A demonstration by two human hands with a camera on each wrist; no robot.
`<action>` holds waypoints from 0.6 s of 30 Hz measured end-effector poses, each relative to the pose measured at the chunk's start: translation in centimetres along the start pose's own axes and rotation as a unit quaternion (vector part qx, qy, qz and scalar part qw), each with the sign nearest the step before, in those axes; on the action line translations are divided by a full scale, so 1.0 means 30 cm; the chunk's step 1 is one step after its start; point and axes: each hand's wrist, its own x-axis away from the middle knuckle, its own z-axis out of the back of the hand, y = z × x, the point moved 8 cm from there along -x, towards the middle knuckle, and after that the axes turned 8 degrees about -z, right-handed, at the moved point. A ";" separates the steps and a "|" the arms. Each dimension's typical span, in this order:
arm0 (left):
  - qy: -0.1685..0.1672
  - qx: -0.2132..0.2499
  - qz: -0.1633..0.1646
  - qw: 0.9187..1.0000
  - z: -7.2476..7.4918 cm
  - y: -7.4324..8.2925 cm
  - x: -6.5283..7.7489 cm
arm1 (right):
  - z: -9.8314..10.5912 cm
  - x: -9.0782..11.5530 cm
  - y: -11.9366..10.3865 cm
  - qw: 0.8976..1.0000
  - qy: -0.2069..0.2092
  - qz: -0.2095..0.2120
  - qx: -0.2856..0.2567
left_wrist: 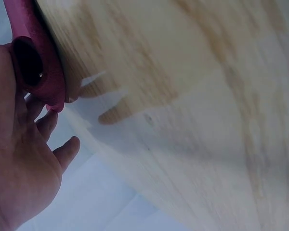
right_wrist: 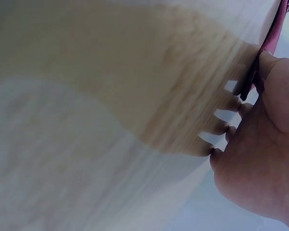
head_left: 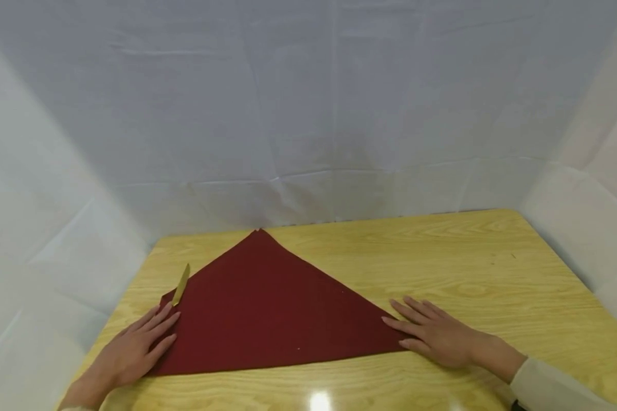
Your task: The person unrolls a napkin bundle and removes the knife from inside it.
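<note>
Apart; left hand (head_left: pixel 135 351), right hand (head_left: pixel 439 335) palm-down, touching cloth (head_left: pixel 267 311)

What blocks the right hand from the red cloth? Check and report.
Nothing visible. In the head view, the right hand has its fingers at the right corner of the red cloth, with no object between.

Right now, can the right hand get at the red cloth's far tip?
Probably yes: only red cloth and tabletop show between the right hand and the far tip, though the hand would likely have to leave the cloth's right corner.
</note>
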 end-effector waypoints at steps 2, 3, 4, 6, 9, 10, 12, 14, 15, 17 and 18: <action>0.003 -0.001 -0.004 1.000 0.002 0.004 -0.005 | -0.002 0.005 0.010 1.000 0.000 -0.003 0.005; 0.005 0.000 -0.005 1.000 0.003 0.007 -0.008 | -0.003 0.007 0.016 1.000 -0.001 -0.006 0.005; 0.006 0.000 -0.006 1.000 0.003 0.010 -0.012 | -0.004 0.011 0.021 1.000 -0.003 -0.009 0.006; 0.010 0.003 -0.007 1.000 0.004 0.019 -0.021 | -0.004 0.019 0.032 1.000 -0.004 -0.015 0.005; 0.015 0.006 -0.009 1.000 0.007 0.038 -0.038 | -0.001 0.035 0.048 1.000 0.001 -0.021 0.004; 0.016 0.006 -0.010 1.000 0.008 0.045 -0.045 | 0.002 0.041 0.052 1.000 0.004 -0.021 0.005; 0.019 0.006 -0.014 1.000 0.011 0.063 -0.060 | 0.008 0.054 0.061 1.000 0.014 -0.019 0.013; 0.018 0.007 -0.018 1.000 0.012 0.078 -0.076 | 0.013 0.068 0.074 0.999 0.023 -0.018 0.022; 0.017 0.009 -0.020 1.000 0.012 0.085 -0.083 | 0.016 0.075 0.078 0.999 0.026 -0.018 0.023; 0.015 0.012 -0.022 1.000 0.007 0.097 -0.098 | 0.019 0.089 0.093 0.999 0.025 -0.022 0.014; 0.013 0.014 -0.022 1.000 0.005 0.103 -0.105 | 0.020 0.096 0.103 0.999 0.021 -0.030 -0.001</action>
